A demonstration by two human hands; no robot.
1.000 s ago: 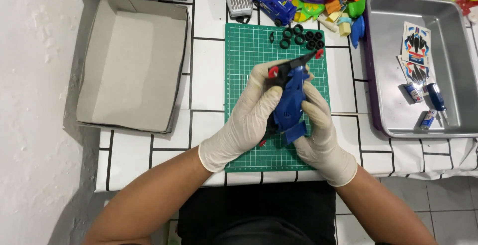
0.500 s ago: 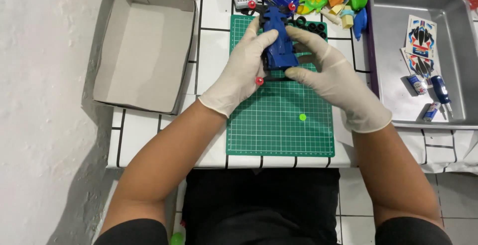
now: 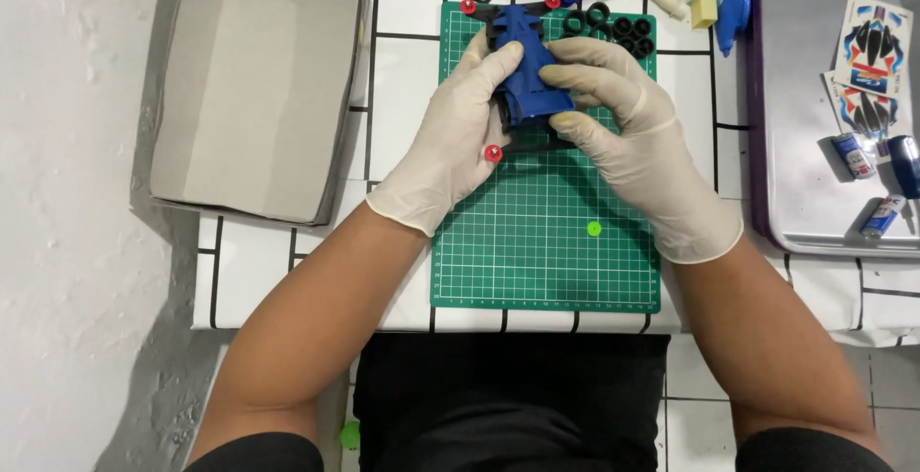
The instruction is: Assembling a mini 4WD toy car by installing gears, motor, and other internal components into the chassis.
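Since a second ago the blue toy car body (image 3: 529,84) has gone from being held up near the middle of the green cutting mat (image 3: 546,252) to lying flat near the mat's upper edge, and both arms have stretched forward with it. By my reading, the piece is now being pressed or fitted against the mat rather than turned in the air.

At the upper left of the frame an open grey cardboard box (image 3: 254,89) stands on the tiled tabletop (image 3: 402,79). Right of it, the gloved left hand (image 3: 450,141) is curled round the car's left side, fingers closed against the blue plastic, a small red roller (image 3: 493,153) showing at its thumb. The gloved right hand (image 3: 623,137) grips the car's right side, fingers bent over its top. Black tyres (image 3: 613,31) lie at the mat's upper right corner, a small green gear (image 3: 594,229) sits lower on the mat, and a metal tray (image 3: 815,165) with sticker sheets fills the right edge.
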